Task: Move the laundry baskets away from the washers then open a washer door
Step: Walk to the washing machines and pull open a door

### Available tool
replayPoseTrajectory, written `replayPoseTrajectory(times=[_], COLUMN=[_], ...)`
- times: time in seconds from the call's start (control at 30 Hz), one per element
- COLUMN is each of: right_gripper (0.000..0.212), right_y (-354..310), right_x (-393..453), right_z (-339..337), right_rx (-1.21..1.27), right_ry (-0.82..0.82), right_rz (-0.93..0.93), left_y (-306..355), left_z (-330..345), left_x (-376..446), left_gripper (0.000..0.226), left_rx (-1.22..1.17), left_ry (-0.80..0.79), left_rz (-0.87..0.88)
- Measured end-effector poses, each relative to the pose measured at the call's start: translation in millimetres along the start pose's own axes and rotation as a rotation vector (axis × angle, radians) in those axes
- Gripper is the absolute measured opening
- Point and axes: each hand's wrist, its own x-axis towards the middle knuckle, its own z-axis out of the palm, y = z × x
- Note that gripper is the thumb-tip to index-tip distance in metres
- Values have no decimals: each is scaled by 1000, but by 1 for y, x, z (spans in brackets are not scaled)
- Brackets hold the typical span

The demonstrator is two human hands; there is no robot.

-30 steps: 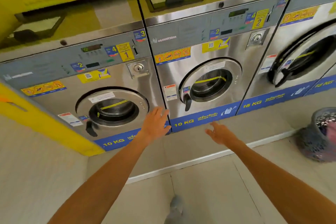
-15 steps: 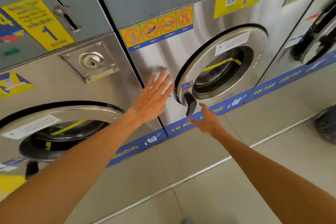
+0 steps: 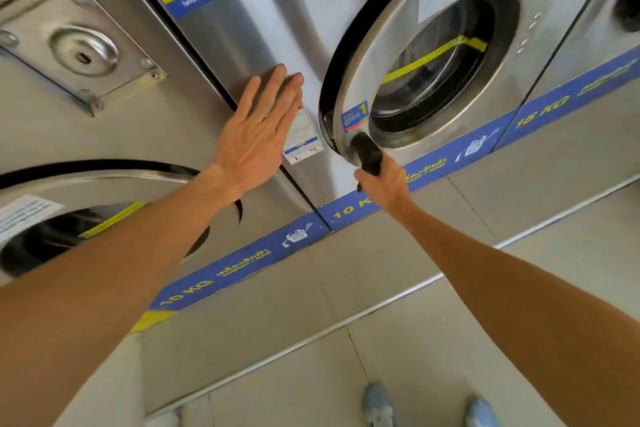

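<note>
The middle steel washer's round door (image 3: 408, 28), with a glass window, fills the upper right. Its black handle (image 3: 365, 151) hangs at the door's lower left, and my right hand (image 3: 384, 185) is closed around the handle's lower end. A dark gap shows along the door's left rim. My left hand (image 3: 259, 128) lies flat, fingers together, against the washer's steel front panel (image 3: 259, 31) just left of the door. No laundry basket is in view.
The left washer's door (image 3: 86, 218) is at the lower left, with a coin lock plate (image 3: 83, 48) above it. A third washer (image 3: 609, 28) stands at the right edge. A raised concrete plinth (image 3: 346, 288) runs under the machines. My shoes (image 3: 377, 406) stand on the tiled floor.
I have come closer to the middle washer. My right hand rose and closed on the black door handle. My left hand went flat onto the front panel. The basket left the view.
</note>
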Motion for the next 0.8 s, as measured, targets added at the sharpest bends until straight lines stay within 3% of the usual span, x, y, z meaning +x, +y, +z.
replayPoseTrajectory(times=[0.17,0.3,0.5,0.6,0.8], right_gripper=[19,26,23,8,8], right_y=[27,54,108,131,166], right_x=[-28,-51,-83,-92,-106], right_z=[-32,-62,-121,-154,-222], right_rx=[143,310,339,306,282], right_ry=[-36,-99,21,51,158], right_rz=[30,14,29,2,-78], left_y=[3,10,33,46,54], left_z=[-6,-7,-9,-12,-20], left_x=[1,3,9,11,15], left_gripper=[105,107,108,108,110], left_rx=[11,-8,-83,-142,-205], left_ry=[-24,-50,-91,-109,-152], left_rz=[-7,-45,-172,-243,-284])
